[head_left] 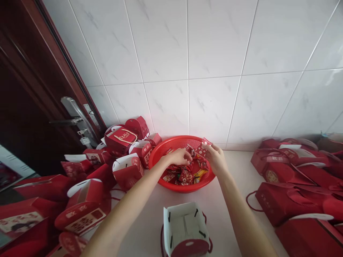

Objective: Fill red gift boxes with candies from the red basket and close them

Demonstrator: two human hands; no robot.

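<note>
A red plastic basket (182,189) stands against the tiled wall, with red and yellow wrapped candies (187,176) in it. My left hand (180,157) is over the middle of the basket, fingers curled down near the candies; what they hold, if anything, is hidden. At the basket's right rim my right hand (215,157) pinches a red packet with white dots (201,149). Nearer to me, between my forearms, sits an open box (184,226), white inside with a red front flap and dark cord ends showing on its inner walls.
Many red gift boxes (128,171) crowd the left side, some open. More red boxes (292,200) are piled on the right. Behind the table (235,178) rises a white tiled wall (166,103). A dark door with a metal handle (80,119) is at the upper left.
</note>
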